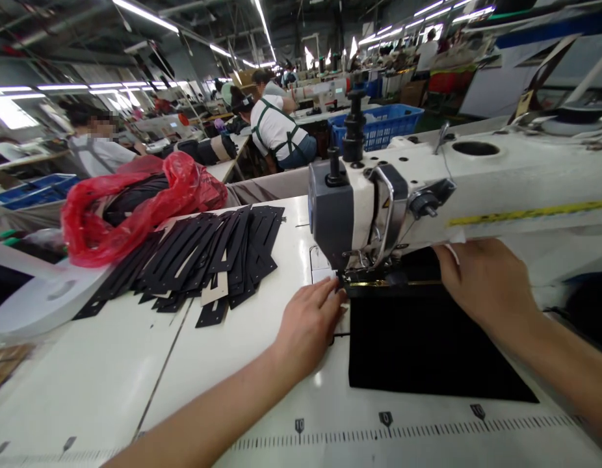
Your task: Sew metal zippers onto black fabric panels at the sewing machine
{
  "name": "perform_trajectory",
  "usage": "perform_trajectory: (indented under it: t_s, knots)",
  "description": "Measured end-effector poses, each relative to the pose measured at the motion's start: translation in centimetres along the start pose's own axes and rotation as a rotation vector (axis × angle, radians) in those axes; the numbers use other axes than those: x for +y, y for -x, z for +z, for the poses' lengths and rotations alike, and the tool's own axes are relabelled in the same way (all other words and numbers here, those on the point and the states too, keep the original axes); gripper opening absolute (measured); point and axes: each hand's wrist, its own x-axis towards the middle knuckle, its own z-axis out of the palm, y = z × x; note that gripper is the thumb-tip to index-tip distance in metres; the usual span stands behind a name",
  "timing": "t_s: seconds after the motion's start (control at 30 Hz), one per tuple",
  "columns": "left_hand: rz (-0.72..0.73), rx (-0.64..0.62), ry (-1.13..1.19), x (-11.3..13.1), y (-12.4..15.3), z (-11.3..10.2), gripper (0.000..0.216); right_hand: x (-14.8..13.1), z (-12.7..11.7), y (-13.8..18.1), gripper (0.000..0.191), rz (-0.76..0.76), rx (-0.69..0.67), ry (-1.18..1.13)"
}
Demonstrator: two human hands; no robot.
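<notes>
A black fabric piece [422, 351] lies flat under the head of a white sewing machine [481, 188]. Along its upper part runs a zipper with gold teeth [374, 283], passing by the presser foot. My left hand [311, 322] is at the fabric's left edge beside the foot, its fingers bent together on the zipper's end; the fingertips are partly hidden. On the right, my right hand [491, 286] is closed on the fabric's upper edge, thumb toward the zipper. The machine arm covers part of its fingers.
Spread left of the machine is a pile of black slotted strips [208, 260]. Behind it sits a red plastic bag [120, 208] with dark material inside. A white round stand [47, 296] is at far left. A ruler scale [344, 437] runs along the front edge. Co-workers sit beyond.
</notes>
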Motion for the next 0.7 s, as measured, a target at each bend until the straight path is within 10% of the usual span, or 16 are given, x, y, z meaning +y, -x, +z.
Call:
perform_trajectory:
  t_s: [0.13,0.3,0.7]
  knots:
    - [0.108,-0.064,-0.075,-1.2,-0.3,1.0,0.021,-3.8,0.0,2.1,0.017,-0.364,0.026,-0.245]
    - [0.101,-0.039,-0.064,-1.1,-0.5,1.4,0.022,-6.6,3.2,2.3,0.03,-0.314,-0.223,-0.351]
    - [0.146,-0.009,-0.062,-1.3,-0.7,1.5,0.02,-7.1,3.7,1.9,0.031,-0.271,-0.308,-0.306]
